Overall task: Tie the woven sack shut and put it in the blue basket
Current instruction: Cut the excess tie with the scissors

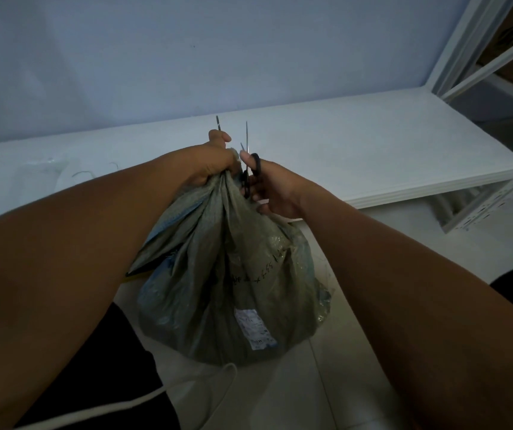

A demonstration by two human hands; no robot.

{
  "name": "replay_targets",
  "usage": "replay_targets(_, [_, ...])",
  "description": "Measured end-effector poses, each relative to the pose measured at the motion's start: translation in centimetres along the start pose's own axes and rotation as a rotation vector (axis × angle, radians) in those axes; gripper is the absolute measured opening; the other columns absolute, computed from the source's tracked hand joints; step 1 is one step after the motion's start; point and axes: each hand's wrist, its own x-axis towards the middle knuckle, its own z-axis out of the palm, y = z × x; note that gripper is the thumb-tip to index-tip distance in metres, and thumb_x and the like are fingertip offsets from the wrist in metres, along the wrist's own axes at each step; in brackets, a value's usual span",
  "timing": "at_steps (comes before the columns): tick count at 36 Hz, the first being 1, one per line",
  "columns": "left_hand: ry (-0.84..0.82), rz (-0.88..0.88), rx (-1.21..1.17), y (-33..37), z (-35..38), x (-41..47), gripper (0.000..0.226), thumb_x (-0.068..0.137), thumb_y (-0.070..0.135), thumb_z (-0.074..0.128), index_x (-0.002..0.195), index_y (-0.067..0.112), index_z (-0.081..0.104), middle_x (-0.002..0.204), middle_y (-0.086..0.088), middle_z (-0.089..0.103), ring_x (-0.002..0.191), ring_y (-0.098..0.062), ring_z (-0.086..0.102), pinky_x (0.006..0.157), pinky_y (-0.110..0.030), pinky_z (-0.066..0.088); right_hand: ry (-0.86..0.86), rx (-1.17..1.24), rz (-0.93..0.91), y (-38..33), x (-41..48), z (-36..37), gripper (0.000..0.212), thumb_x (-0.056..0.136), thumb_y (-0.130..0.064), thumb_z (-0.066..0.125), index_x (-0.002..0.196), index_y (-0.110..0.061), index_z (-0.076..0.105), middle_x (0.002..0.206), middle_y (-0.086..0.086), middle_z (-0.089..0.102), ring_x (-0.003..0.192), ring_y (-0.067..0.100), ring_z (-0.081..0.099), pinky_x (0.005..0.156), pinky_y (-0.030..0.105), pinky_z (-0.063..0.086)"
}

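Note:
A grey-green woven sack (233, 280) stands on the tiled floor between my knees, with a white label low on its front and handwriting across the middle. My left hand (214, 162) grips the bunched neck of the sack, and a thin dark strip (218, 123) sticks up above its fingers. My right hand (273, 187) holds black-handled scissors (250, 169) right beside the neck, blades parted and pointing up. No blue basket is in view.
A low white shelf board (373, 150) runs across behind the sack, against a pale wall. White metal rack frames (481, 72) stand at the right. A white cord (187, 389) lies on the floor near my left leg. Small string scraps (84, 173) lie on the board's left.

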Motion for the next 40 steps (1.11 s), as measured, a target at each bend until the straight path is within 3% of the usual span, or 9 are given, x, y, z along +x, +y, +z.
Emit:
replay_targets(6, [0.001, 0.033, -0.038, -0.3, 0.0, 0.0, 0.057, 0.077, 0.002, 0.065, 0.124, 0.024, 0.041, 0.108, -0.012, 0.051, 0.09, -0.026, 0.055, 0.063, -0.031, 0.049, 0.357, -0.03, 0.004, 0.0, 0.7, -0.5, 0.054, 0.08, -0.065, 0.071, 0.096, -0.013, 0.067, 0.086, 0.005, 0.071, 0.069, 0.019, 0.052, 0.06, 0.029, 0.04])
replay_targets(11, [-0.083, 0.109, 0.016, -0.2, 0.4, -0.3, 0.014, 0.074, 0.018, 0.075, 0.083, 0.016, 0.064, 0.088, -0.004, 0.064, 0.084, -0.022, 0.06, 0.067, -0.029, 0.048, 0.558, -0.284, -0.049, 0.8, 1.4, -1.2, 0.051, 0.086, -0.054, 0.071, 0.085, -0.004, 0.07, 0.079, 0.008, 0.07, 0.068, 0.021, 0.062, 0.063, 0.032, 0.05])
replay_targets(17, [-0.231, 0.003, 0.008, 0.2, 1.4, -0.3, 0.062, 0.082, 0.065, 0.063, 0.109, 0.01, 0.07, 0.097, -0.005, 0.076, 0.088, -0.02, 0.071, 0.084, -0.031, 0.056, 0.651, -0.599, -0.179, 0.9, 1.7, -0.8, 0.045, 0.084, -0.044, 0.073, 0.061, -0.011, 0.052, 0.058, 0.0, 0.051, 0.053, 0.013, 0.048, 0.048, 0.027, 0.032])
replay_targets(20, [-0.117, 0.082, 0.164, -0.2, 2.0, 0.3, 0.043, 0.09, 0.05, 0.065, 0.115, 0.017, 0.071, 0.112, -0.001, 0.069, 0.102, -0.016, 0.065, 0.088, -0.027, 0.051, 0.666, -0.697, -0.247, 1.0, 1.5, -0.6, 0.033, 0.083, -0.031, 0.075, 0.068, -0.006, 0.059, 0.063, 0.004, 0.057, 0.056, 0.016, 0.05, 0.05, 0.027, 0.033])
replay_targets(26, [-0.012, 0.127, 0.171, -0.8, 1.3, 1.0, 0.023, 0.091, 0.021, 0.066, 0.107, 0.008, 0.074, 0.11, -0.003, 0.068, 0.09, -0.011, 0.061, 0.075, -0.022, 0.047, 0.593, -0.725, -0.298, 1.1, 1.6, 0.3, 0.02, 0.082, -0.015, 0.072, 0.083, 0.005, 0.072, 0.086, 0.018, 0.073, 0.083, 0.032, 0.067, 0.072, 0.035, 0.052])
replay_targets(31, [0.022, 0.098, 0.121, -1.1, 1.3, 1.4, 0.03, 0.086, 0.03, 0.073, 0.104, 0.006, 0.075, 0.106, -0.007, 0.072, 0.098, -0.02, 0.066, 0.084, -0.028, 0.052, 0.641, -0.702, -0.316, 1.3, 1.9, 0.3, 0.023, 0.08, -0.015, 0.07, 0.081, 0.008, 0.069, 0.084, 0.02, 0.07, 0.079, 0.034, 0.064, 0.064, 0.035, 0.047])
replay_targets(35, [0.032, 0.057, 0.147, -1.1, 1.9, 1.2, 0.049, 0.083, 0.048, 0.072, 0.101, 0.003, 0.073, 0.1, -0.01, 0.07, 0.09, -0.022, 0.065, 0.075, -0.03, 0.05, 0.667, -0.71, -0.276, 2.1, 2.0, -0.9, 0.027, 0.086, -0.025, 0.074, 0.072, -0.007, 0.06, 0.066, 0.001, 0.056, 0.061, 0.018, 0.051, 0.048, 0.025, 0.03])
replay_targets(38, [0.024, 0.038, 0.207, -0.9, 2.5, 1.0, 0.049, 0.083, 0.051, 0.067, 0.106, 0.008, 0.067, 0.104, -0.005, 0.062, 0.094, -0.023, 0.061, 0.081, -0.031, 0.048, 0.701, -0.751, -0.255, 2.6, 2.1, -1.8, 0.023, 0.086, -0.026, 0.074, 0.076, -0.011, 0.06, 0.076, 0.003, 0.061, 0.07, 0.021, 0.056, 0.052, 0.026, 0.032])
replay_targets(40, [-0.009, 0.037, 0.25, -0.6, 2.8, 0.5, 0.028, 0.081, 0.04, 0.06, 0.083, 0.012, 0.058, 0.087, -0.004, 0.053, 0.076, -0.02, 0.052, 0.07, -0.031, 0.04, 0.738, -0.789, -0.235, 2.5, 2.2, -2.2, 0.016, 0.088, -0.021, 0.073, 0.084, -0.008, 0.064, 0.087, 0.009, 0.066, 0.077, 0.024, 0.061, 0.062, 0.027, 0.039])
